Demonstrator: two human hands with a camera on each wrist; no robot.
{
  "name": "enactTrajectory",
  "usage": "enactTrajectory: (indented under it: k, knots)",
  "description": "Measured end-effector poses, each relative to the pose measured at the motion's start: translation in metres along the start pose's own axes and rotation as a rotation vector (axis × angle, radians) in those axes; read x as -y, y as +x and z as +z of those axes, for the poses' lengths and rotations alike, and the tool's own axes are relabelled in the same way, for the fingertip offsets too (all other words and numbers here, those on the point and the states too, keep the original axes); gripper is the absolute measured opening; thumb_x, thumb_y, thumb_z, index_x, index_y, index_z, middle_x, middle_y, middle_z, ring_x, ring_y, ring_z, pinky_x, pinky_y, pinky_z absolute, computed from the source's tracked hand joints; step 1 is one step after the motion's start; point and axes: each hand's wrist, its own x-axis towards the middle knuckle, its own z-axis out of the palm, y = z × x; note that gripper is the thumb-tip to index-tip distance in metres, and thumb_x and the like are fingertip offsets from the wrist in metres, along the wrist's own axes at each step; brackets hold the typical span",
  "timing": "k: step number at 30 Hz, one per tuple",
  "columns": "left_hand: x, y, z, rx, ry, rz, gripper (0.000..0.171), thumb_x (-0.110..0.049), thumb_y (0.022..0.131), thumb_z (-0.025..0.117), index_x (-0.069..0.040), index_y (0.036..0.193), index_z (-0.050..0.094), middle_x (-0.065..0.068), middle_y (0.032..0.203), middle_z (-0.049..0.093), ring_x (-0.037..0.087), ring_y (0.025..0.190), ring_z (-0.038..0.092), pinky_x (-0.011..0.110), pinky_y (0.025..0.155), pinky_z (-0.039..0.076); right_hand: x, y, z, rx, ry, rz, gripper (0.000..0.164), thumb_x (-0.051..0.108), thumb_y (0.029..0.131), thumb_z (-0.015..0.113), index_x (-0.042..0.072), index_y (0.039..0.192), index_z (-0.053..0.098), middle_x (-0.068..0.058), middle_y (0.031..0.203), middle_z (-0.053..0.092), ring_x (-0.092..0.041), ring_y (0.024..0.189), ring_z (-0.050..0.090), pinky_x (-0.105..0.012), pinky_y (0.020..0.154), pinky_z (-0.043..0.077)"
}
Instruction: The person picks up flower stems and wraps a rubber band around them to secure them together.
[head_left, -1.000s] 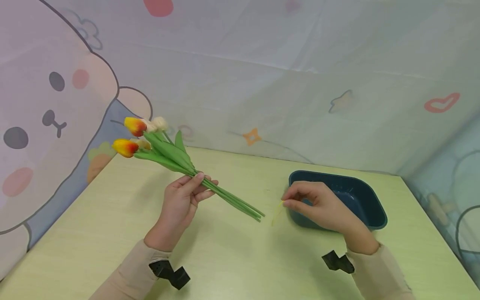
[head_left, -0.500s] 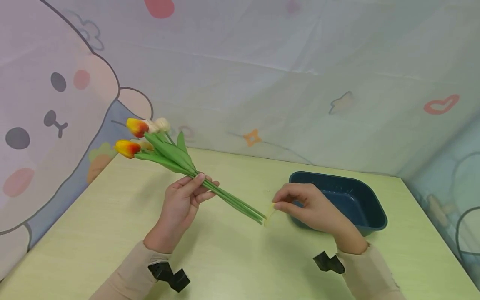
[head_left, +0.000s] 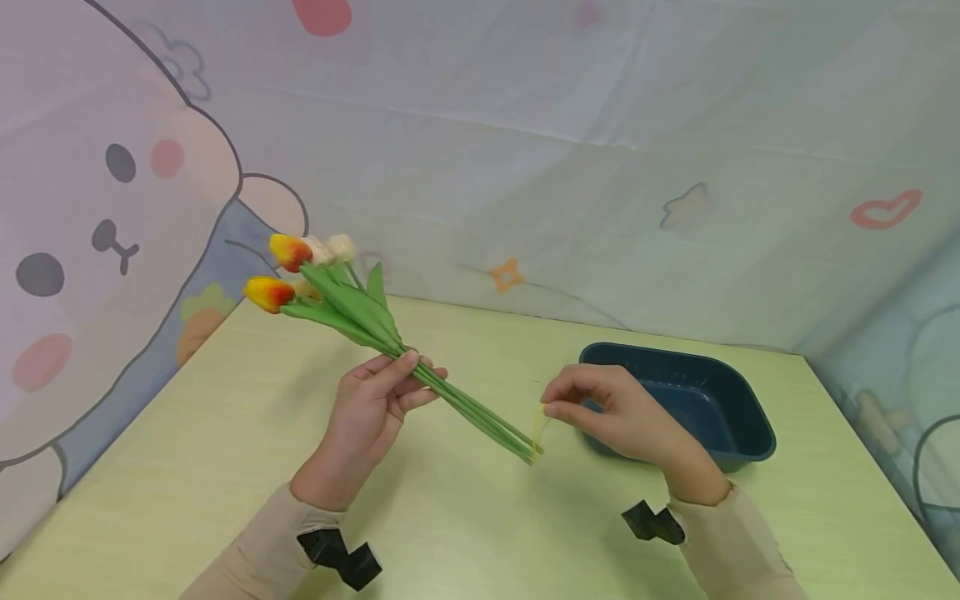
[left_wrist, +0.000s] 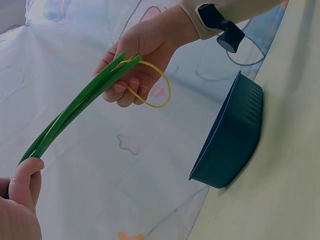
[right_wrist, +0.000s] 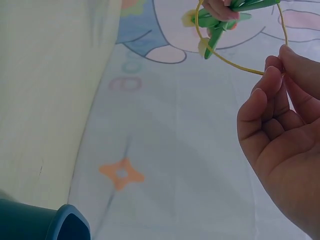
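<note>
My left hand (head_left: 367, 417) grips a bunch of tulips by the green stems (head_left: 480, 417), with the yellow-orange tulip heads (head_left: 270, 294) and a few whitish ones pointing to the upper left. The bunch is held above the table, stem ends to the lower right. My right hand (head_left: 611, 412) pinches a thin yellow rubber band (right_wrist: 235, 65) between thumb and fingertips. In the left wrist view the rubber band (left_wrist: 169, 90) hangs as a loose loop right at the stem ends (left_wrist: 131, 61), overlapping them.
A dark blue plastic basin (head_left: 693, 408) stands on the table at the right, partly behind my right hand. The pale table (head_left: 465, 533) ends at a cloth backdrop (head_left: 480, 167) printed with a cartoon bear. Black wrist cameras (head_left: 652, 523) sit on both sleeves.
My right hand has moved left with the rubber band, bringing it from beside the stem ends to over them. The tulips in my left hand have shifted slightly right, stem ends a little lower.
</note>
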Motion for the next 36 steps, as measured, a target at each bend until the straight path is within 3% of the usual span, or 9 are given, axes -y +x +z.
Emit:
enactTrajectory:
  k: [10,21,36]
  knots:
    - [0.005,-0.004,0.006,0.043,0.021,-0.035,0.029,-0.001,0.099,0.049,-0.010,0.080,0.068,0.000,0.080,0.070,0.016,0.085,0.072,0.031,0.080,0.060,0.001,0.003,0.003,-0.003,0.011,-0.052,0.010,-0.002,0.090,0.064,0.006,0.095,0.067,-0.002,0.084,0.065,-0.012,0.071,0.059,-0.024,0.064,0.052]
    - [0.013,-0.007,0.008,0.146,0.035,-0.071,0.027,-0.002,0.099,0.051,-0.012,0.082,0.069,0.000,0.081,0.070,0.015,0.083,0.072,0.028,0.076,0.061,0.000,0.014,0.008,-0.001,0.037,-0.116,0.010,-0.002,0.091,0.063,0.006,0.095,0.068,-0.003,0.083,0.066,-0.011,0.070,0.058,-0.025,0.064,0.053]
    - [0.029,-0.012,0.014,0.233,0.058,-0.118,0.025,-0.002,0.099,0.052,-0.012,0.084,0.069,-0.001,0.081,0.069,0.013,0.082,0.071,0.029,0.075,0.061,-0.001,0.022,0.018,-0.005,0.065,0.012,0.009,0.001,0.092,0.063,0.007,0.096,0.068,-0.004,0.086,0.066,-0.013,0.073,0.058,-0.027,0.067,0.054]
